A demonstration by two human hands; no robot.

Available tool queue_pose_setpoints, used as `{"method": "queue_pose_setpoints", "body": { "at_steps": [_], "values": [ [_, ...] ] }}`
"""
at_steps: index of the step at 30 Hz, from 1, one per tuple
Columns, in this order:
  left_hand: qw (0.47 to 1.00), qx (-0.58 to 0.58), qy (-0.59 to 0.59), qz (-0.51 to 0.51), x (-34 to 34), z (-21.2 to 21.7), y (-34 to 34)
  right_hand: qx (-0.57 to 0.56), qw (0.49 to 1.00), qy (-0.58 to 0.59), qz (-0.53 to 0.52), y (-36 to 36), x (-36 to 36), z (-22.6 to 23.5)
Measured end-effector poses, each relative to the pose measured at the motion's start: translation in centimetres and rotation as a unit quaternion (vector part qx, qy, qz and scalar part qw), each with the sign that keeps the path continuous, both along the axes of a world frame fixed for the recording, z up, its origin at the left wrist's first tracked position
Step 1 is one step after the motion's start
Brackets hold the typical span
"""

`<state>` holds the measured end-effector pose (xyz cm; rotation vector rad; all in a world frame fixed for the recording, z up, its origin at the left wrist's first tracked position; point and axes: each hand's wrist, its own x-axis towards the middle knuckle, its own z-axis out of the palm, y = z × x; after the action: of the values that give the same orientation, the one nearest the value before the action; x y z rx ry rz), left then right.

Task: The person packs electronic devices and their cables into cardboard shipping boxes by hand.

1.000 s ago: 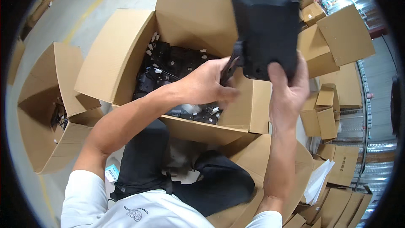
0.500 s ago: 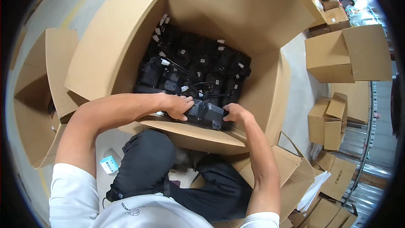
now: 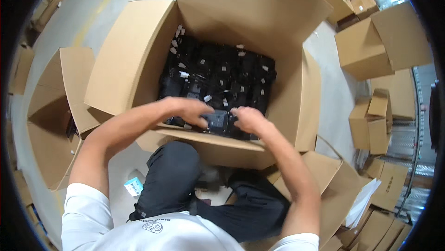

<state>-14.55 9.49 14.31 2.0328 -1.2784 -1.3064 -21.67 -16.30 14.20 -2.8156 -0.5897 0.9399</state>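
Observation:
A deep cardboard box (image 3: 206, 140) stands open before me, packed with rows of black plastic housings that have cables and white connectors. At its near side a black housing (image 3: 216, 121) lies between my hands. My left hand (image 3: 193, 112) is at its left end, thumb and fingers apart. My right hand (image 3: 251, 120) reaches in from the right, its fingertips bent over the black parts and the thumb apart from them. Neither hand appears to grip anything, though the right is blurred and contact is hard to make out. White connectors (image 3: 184, 74) lie on top of the rows.
The box's tall flaps stand up on the far and left sides. Another open cardboard box (image 3: 46, 125) is on the left. More cardboard boxes (image 3: 361, 49) fill the right side. A small blue-and-white package (image 3: 133, 186) lies on the floor by my leg.
My right hand has moved left and slightly up, from the right end of the near housings to over their middle. The left hand stays near its place. The view has shifted a little.

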Motion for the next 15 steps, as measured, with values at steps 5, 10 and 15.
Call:
{"method": "queue_pose_setpoints", "body": {
  "at_steps": [5, 10, 15],
  "values": [
    [0.978, 0.031, -0.198, -0.064, 1.7, -4.9, 6.0, 0.146, 0.971, -0.149, -0.121, -6.2, -6.2, 11.6],
    [0.948, 0.101, -0.222, -0.204, 2.5, -4.7, 7.5, 0.228, 0.89, -0.242, -0.312, -14.9, -16.9, 20.7],
    [0.946, 0.14, -0.175, -0.234, 7.7, -9.2, 11.8, 0.231, 0.707, -0.354, -0.567, -24.1, -31.6, 18.8]
  ]
}}
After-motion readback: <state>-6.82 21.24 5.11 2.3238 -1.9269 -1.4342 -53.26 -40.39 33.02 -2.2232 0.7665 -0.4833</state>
